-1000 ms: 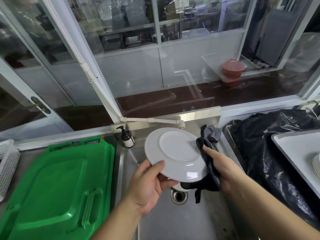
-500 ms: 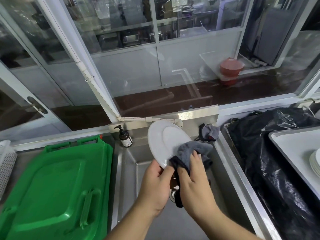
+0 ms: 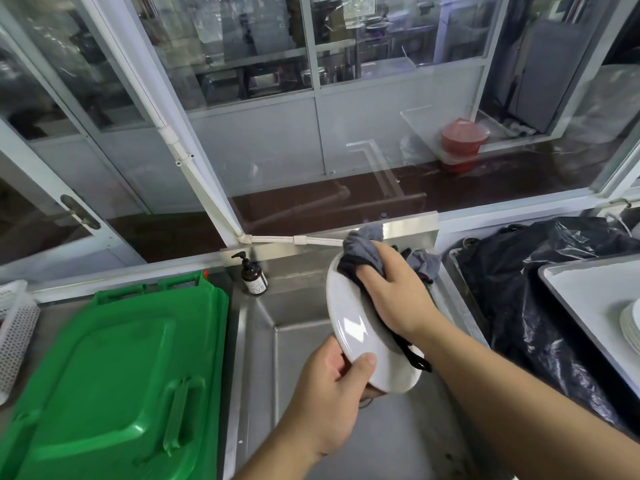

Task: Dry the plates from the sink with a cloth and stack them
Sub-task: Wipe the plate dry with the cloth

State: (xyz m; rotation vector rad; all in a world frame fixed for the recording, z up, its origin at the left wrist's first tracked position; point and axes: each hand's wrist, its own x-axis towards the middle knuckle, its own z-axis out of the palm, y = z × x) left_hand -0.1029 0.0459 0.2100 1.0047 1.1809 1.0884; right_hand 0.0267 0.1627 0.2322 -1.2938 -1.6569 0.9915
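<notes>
A white plate point(image 3: 356, 327) is held on edge above the steel sink point(image 3: 304, 341). My left hand point(image 3: 332, 393) grips its near rim, thumb on the upper face. My right hand point(image 3: 394, 296) presses a grey and black cloth point(image 3: 363, 251) against the plate's far side, near its top edge; a black strip of the cloth hangs below the plate. A stack of white plates point(image 3: 632, 323) sits on a white tray point(image 3: 585, 292) at the right edge, mostly cut off by the frame.
A green plastic lid point(image 3: 114, 382) covers the counter left of the sink. A brown pump bottle point(image 3: 254, 277) stands at the sink's back corner. Another grey cloth point(image 3: 424, 265) lies on the sink's right rim. A black plastic bag point(image 3: 533, 292) fills the space to the right.
The plate has turned more edge-on. My right hand slid the cloth from the plate's lower part up to its top rim. My left hand shifted lower on the near rim.
</notes>
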